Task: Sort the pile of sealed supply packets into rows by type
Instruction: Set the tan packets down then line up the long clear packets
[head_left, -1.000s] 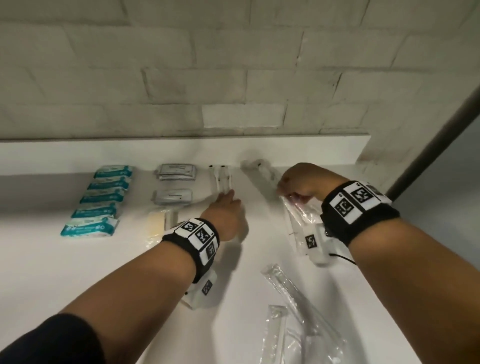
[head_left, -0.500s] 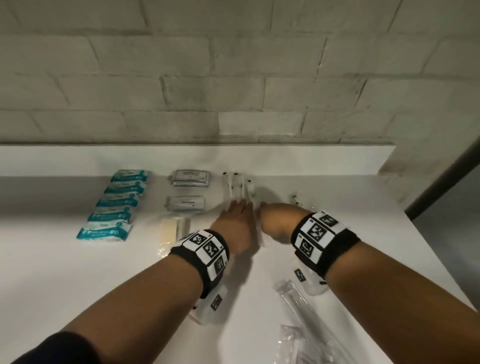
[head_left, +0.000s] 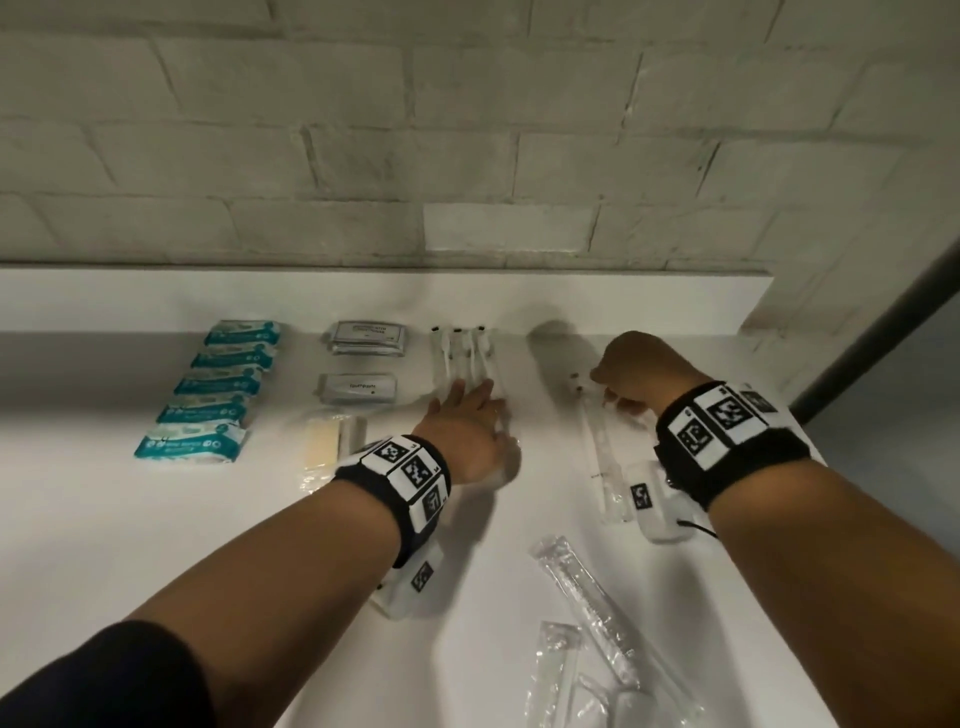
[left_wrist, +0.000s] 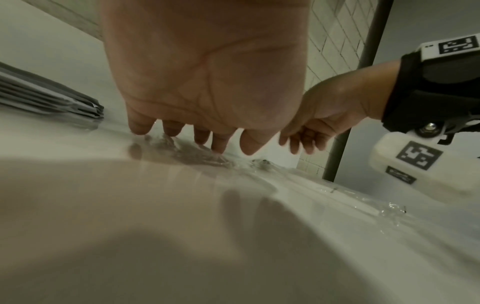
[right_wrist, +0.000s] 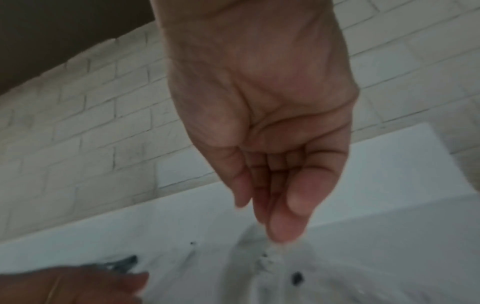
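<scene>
A row of clear toothbrush packets (head_left: 462, 358) lies side by side at the back of the white table (head_left: 156, 519). My left hand (head_left: 467, 415) rests flat on their near ends with its fingers (left_wrist: 221, 144) straight and spread. To the right, my right hand (head_left: 639, 374) pinches the upper edge of another clear toothbrush packet (head_left: 597, 441) that lies on the table, thumb against fingers (right_wrist: 283, 222). That view is blurred. Sorted rows stand further left: several teal packets (head_left: 208, 395), two grey sachets (head_left: 369, 338) and one yellowish packet (head_left: 327, 441).
Loose long clear packets (head_left: 587, 597) lie in a heap at the near right. A raised white ledge (head_left: 363, 296) and a brick wall (head_left: 467, 130) close the back. The table's right edge (head_left: 810, 447) runs just beyond my right wrist.
My right hand, beside the left hand half a second ago, has moved right and now pinches a separate packet. The row holds one more packet. My left hand stays on the row.
</scene>
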